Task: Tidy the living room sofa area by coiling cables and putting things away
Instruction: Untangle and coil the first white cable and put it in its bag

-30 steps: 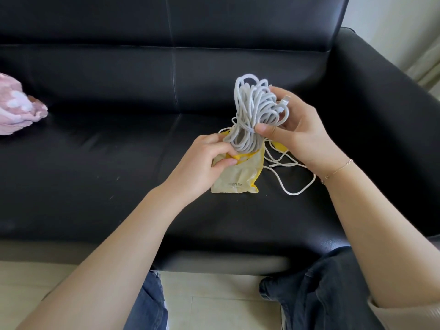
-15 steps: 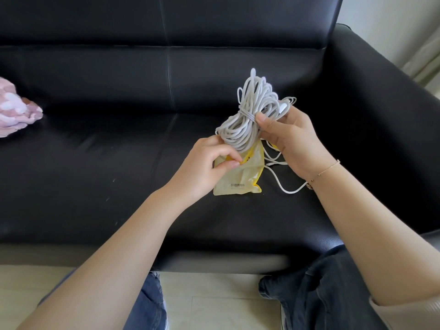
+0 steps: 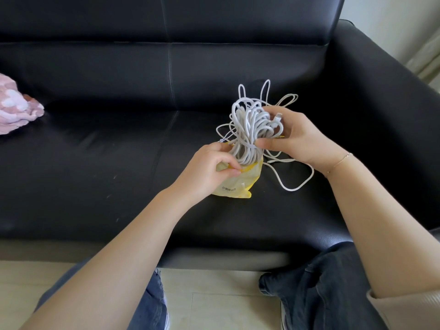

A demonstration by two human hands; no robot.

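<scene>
Closest to us are our knees in dark jeans (image 3: 321, 282), down by the pale floor (image 3: 214, 303). Past them is the black sofa (image 3: 107, 163), and our two arms reach out over its seat.

Our left hand (image 3: 209, 170) pinches the top edge of a small yellow pouch (image 3: 238, 184) between thumb and fingers, holding its mouth open. The pouch lies on the seat, partly under that hand.

Our right hand (image 3: 295, 139) has its fingers curled round a fat bundle of grey cable (image 3: 252, 132). The bottom loops of the bundle sit right at the pouch mouth. We think they are just going in, but the hand and loops hide the opening, so we cannot be sure. A white plug end (image 3: 277, 117) pokes out near our fingers.

Just beside the pouch, on the seat, lies a thin white cable (image 3: 295, 184) in loose curls. Some of its loops run behind the bundle.

Far off to the left sits a pink fluffy cloth (image 3: 16, 110).

What could go wrong? The bundle looks fatter than the pouch mouth, so pushing hard may pop the loops apart. The thin cable may snag on the bundle and get dragged along. If our left pinch slips, the mouth will flop shut.
</scene>
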